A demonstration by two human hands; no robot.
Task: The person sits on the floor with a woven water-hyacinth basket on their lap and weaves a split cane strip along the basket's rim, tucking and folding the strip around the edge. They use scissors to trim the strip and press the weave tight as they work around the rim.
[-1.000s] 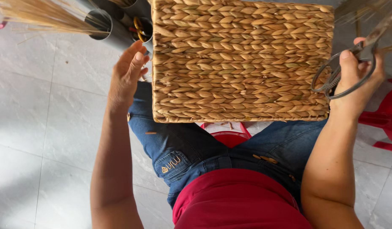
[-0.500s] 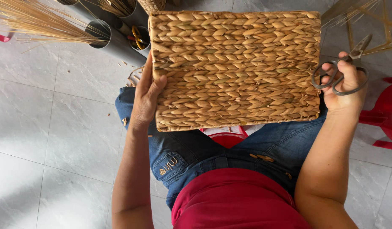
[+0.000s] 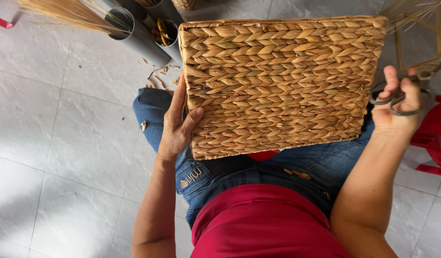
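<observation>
We steady the woven basket (image 3: 280,86) on our lap, left hand (image 3: 177,126) clasping its edge, right hand (image 3: 397,107) clenching scissors (image 3: 397,98) (blades hidden); a slip could snag the weave

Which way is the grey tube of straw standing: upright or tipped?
Tipped. The grey tube leans across the grey floor tiles, its open mouth spilling pale straw stalks sideways.

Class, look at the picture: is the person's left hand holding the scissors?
No: the left hand grips the edge of the woven basket, while the scissors sit in the right hand.
</observation>
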